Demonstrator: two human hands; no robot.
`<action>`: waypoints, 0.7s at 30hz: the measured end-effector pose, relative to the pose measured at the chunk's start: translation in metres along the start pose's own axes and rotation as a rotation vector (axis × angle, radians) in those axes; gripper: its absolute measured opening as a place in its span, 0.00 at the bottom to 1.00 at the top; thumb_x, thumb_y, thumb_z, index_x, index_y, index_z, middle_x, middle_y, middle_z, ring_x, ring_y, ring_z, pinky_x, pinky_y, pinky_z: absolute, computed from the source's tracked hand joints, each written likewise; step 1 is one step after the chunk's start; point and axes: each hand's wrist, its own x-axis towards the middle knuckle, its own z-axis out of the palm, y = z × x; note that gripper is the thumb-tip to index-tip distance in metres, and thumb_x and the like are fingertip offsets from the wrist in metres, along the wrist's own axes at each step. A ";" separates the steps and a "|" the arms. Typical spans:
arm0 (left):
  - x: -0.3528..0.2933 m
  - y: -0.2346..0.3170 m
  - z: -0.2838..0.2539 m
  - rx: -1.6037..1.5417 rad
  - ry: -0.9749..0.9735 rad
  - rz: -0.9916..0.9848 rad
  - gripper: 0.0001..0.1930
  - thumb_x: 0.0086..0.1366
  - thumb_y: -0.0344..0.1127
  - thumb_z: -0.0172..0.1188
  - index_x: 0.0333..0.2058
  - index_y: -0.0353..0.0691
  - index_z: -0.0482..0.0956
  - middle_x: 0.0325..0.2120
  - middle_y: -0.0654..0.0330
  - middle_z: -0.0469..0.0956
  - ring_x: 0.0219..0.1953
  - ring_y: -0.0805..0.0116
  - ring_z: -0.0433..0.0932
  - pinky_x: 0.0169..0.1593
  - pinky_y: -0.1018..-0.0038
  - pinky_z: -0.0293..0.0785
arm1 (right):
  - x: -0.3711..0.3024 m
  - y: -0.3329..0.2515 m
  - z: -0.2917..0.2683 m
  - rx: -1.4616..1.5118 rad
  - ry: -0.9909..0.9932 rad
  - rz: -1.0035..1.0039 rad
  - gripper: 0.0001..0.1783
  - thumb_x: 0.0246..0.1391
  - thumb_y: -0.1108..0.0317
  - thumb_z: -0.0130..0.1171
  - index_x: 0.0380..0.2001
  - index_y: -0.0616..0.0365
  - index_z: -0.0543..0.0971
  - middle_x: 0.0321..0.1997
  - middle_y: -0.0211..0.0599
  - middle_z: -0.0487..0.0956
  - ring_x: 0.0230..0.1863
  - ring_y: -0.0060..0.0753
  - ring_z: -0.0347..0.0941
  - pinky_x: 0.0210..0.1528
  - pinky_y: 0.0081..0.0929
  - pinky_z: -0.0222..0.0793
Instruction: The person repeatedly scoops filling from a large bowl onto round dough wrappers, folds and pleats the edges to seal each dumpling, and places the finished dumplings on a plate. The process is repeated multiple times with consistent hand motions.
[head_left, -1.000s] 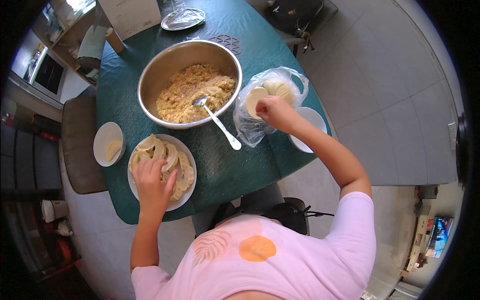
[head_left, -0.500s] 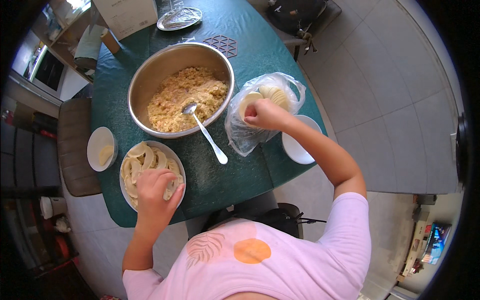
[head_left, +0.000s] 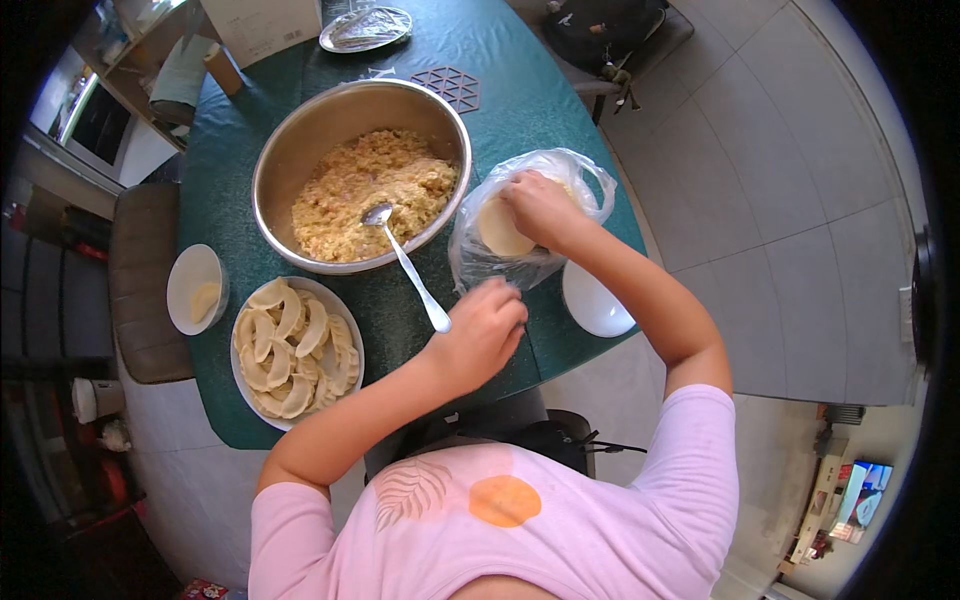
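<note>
My right hand reaches into a clear plastic bag on the right side of the table, its fingers closed on the round dumpling wrappers. One pale dumpling wrapper shows below the fingers; the rest of the stack is mostly covered by the hand. My left hand hovers in front of the bag, fingers curled and slightly blurred, with nothing visible in them. Left of it, a white plate holds several folded dumplings. A metal spoon rests in the minced filling, its handle over the bowl's rim.
The large steel bowl of filling stands mid-table. A small white bowl with a pale piece inside sits at left; another white bowl is by my right forearm. A lattice trivet, a film-covered dish and a carton lie farther back.
My left hand has left the dumpling plate and moved right, toward the bag. My right hand has shifted slightly farther back over the wrappers, uncovering the front one.
</note>
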 end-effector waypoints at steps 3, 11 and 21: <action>0.018 -0.021 0.017 0.140 0.157 -0.055 0.10 0.53 0.23 0.57 0.36 0.34 0.72 0.48 0.44 0.68 0.56 0.43 0.64 0.59 0.59 0.62 | -0.003 -0.008 -0.012 0.075 0.061 0.041 0.08 0.40 0.73 0.54 0.26 0.64 0.79 0.33 0.50 0.78 0.39 0.48 0.74 0.43 0.38 0.71; 0.029 -0.044 0.023 0.109 0.279 -0.165 0.14 0.54 0.21 0.55 0.41 0.31 0.69 0.53 0.40 0.65 0.60 0.41 0.59 0.62 0.57 0.57 | -0.008 -0.011 -0.024 0.211 0.058 0.088 0.07 0.46 0.71 0.55 0.27 0.62 0.79 0.32 0.49 0.78 0.38 0.47 0.75 0.42 0.38 0.70; 0.020 -0.034 0.023 -0.103 0.361 -0.330 0.18 0.49 0.17 0.52 0.39 0.33 0.58 0.41 0.44 0.65 0.49 0.46 0.69 0.52 0.63 0.65 | -0.023 -0.041 -0.044 0.730 -0.095 0.259 0.10 0.50 0.67 0.59 0.32 0.64 0.77 0.31 0.47 0.80 0.35 0.38 0.78 0.38 0.29 0.72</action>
